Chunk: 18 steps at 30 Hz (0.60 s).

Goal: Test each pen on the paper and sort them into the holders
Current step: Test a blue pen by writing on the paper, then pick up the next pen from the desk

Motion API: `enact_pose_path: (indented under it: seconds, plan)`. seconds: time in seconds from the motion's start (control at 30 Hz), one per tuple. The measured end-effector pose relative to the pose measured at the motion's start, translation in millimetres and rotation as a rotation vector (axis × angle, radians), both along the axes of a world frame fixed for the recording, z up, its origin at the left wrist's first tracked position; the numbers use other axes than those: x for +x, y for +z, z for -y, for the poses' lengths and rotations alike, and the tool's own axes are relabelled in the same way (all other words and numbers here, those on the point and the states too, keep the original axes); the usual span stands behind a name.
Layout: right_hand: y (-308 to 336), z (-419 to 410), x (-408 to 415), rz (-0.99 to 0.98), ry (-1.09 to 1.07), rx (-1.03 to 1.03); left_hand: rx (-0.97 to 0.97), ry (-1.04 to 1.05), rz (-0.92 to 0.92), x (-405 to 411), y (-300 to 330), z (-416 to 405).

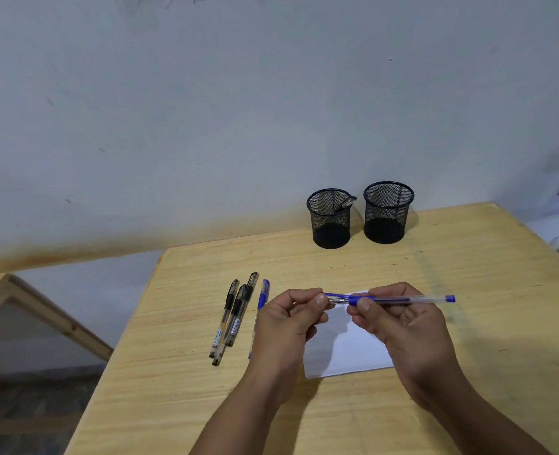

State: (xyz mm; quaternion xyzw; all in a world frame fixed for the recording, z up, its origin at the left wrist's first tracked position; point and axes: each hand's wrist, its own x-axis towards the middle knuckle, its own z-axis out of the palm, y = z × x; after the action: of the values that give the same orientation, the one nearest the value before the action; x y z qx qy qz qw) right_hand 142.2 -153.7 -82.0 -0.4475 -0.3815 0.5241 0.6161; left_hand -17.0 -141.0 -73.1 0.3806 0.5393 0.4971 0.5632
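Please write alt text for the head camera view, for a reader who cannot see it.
Two bare hands hold a blue pen level above a white paper on a wooden table; the left hand has pulled off its cap. Four more pens lie left; two black mesh holders stand behind.

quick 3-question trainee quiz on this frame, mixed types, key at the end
1. True or false: both holders hold a pen.
2. How many pens lie loose on the table, left of the hands? A) two B) four C) six
3. Fill in: the right hand grips the blue pen's barrel while the left hand holds its ____.

Key
1. False. The left holder has one pen leaning in it; the right holder looks empty.
2. B. Three black pens and one blue on the table.
3. Cap. The right hand holds the blue pen above the paper; the left hand has the cap just off the tip.
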Motion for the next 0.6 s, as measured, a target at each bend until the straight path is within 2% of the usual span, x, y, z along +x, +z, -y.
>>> enact_pose_path:
  seconds: [0.2,0.6]
  plan:
    - [-2,1,-1,0.045,-0.021,0.014,0.045,0.051,0.023,6,-3,3]
    - [-9,-7,4,-0.036,-0.05,0.04,0.093,0.086,-0.063,28,-7,2]
